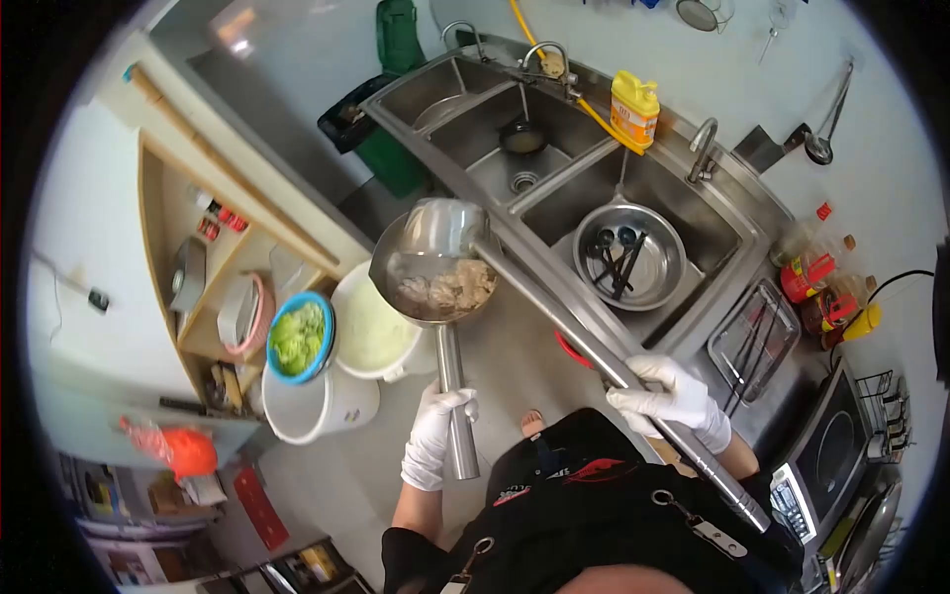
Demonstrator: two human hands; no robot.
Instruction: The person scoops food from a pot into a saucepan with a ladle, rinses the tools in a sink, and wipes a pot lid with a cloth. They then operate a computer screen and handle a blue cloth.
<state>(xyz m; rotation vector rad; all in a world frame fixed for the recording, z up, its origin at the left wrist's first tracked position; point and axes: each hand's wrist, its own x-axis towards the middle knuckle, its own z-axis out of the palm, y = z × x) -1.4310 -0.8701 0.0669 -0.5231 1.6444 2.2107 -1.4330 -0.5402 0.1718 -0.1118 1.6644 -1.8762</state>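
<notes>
My left hand (pixel 435 434), in a white glove, is closed round the tubular handle of a metal pan (pixel 450 358). Pale, lumpy pieces that look like cooked meat (pixel 460 289) lie in the pan. My right hand (pixel 675 398), also gloved, grips the long steel handle of a big ladle (pixel 443 228). The ladle's bowl is tilted over the far side of the pan, above the pieces; whether the two touch, I cannot tell. Below the pan stands a white bucket (pixel 394 368) with pale contents.
Beside the bucket, a blue basin (pixel 331 337) of chopped greens rests on another white bucket (pixel 341 408). The steel sink (pixel 505 203) to the right holds a metal bowl (pixel 658 295) with dark utensils. A yellow jug (pixel 633 107) and several bottles (pixel 813 272) stand behind.
</notes>
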